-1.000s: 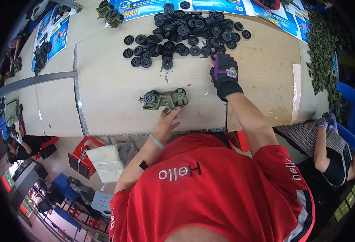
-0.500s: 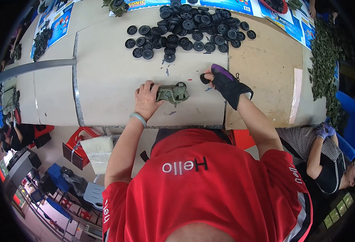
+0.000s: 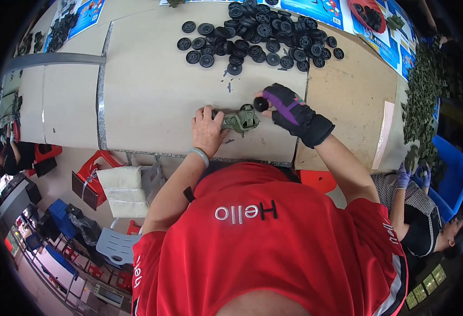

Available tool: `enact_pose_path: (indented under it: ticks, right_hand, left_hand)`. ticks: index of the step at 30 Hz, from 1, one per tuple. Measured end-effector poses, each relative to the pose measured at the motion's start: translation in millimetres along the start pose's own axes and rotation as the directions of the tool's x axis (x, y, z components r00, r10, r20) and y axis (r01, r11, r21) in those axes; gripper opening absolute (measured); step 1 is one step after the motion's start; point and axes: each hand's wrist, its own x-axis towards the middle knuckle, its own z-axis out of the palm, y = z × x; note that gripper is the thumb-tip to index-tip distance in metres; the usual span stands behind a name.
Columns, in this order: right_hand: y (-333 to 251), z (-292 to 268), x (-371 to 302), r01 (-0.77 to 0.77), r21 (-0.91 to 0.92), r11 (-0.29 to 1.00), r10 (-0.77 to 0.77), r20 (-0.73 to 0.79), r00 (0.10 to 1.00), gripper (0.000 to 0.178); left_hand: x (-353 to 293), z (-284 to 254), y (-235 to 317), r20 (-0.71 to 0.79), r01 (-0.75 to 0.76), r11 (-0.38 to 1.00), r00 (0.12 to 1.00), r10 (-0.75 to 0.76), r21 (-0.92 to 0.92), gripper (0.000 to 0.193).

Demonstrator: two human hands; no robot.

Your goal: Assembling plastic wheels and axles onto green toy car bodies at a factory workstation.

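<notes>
Toward the desk's [image 3: 158, 105] front edge, our left hand [image 3: 208, 131] pinches 1 green toy vehicle [image 3: 240, 121] by its left end, apparently steadying it; our gloved right hand's [image 3: 291, 109] fingers pinch 1 black wheel [image 3: 261, 104] beside it.

The toy vehicle [image 3: 240, 121] is matt, olive-green moulded plastic with an uneven surface. Beyond it, the black wheels [image 3: 263, 30] are hard plastic with a faint sheen; farther beyond, the printed sheets [image 3: 316, 9] are glossy paper. Under it, the tabletop [image 3: 152, 100] has a smooth, matt beige covering, seemingly card. To its right lie scuffed brown cardboard [image 3: 347, 87] and, farther off, a smooth blue plastic bin [image 3: 451, 176]. Just right of it, the glove [image 3: 294, 113] is black and purple cloth. On its near side, the bangle [image 3: 200, 155] looks polished, and the T-shirt [image 3: 273, 242] is red cloth.
</notes>
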Motion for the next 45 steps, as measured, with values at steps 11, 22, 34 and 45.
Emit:
enact_pose_path:
  ticks: [11, 22, 34, 45]
  right_hand:
    - [-29, 21, 24, 0.387, -0.376, 0.842, -0.250, 0.364, 0.897, 0.056]
    - [-49, 13, 16, 0.074, -0.203, 0.976, -0.042, 0.159, 0.986, 0.059]
    - [-48, 11, 22, 0.220, -0.315, 0.923, -0.147, 0.239, 0.960, 0.070]
    - [-30, 69, 72, 0.328, -0.414, 0.849, -0.279, 0.176, 0.944, 0.032]
  left_hand:
    - [-3, -1, -1, -0.007, -0.008, 1.000, 1.000, 0.008, -0.012, 0.058]
    - [-1, -4, -2, -0.024, -0.020, 0.999, 1.000, 0.019, -0.037, 0.058]
    - [-4, 1, -4, -0.036, -0.030, 0.998, 0.999, 0.028, -0.049, 0.054]
    - [-5, 14, -8, -0.100, -0.036, 0.998, 0.995, 0.030, -0.055, 0.053]
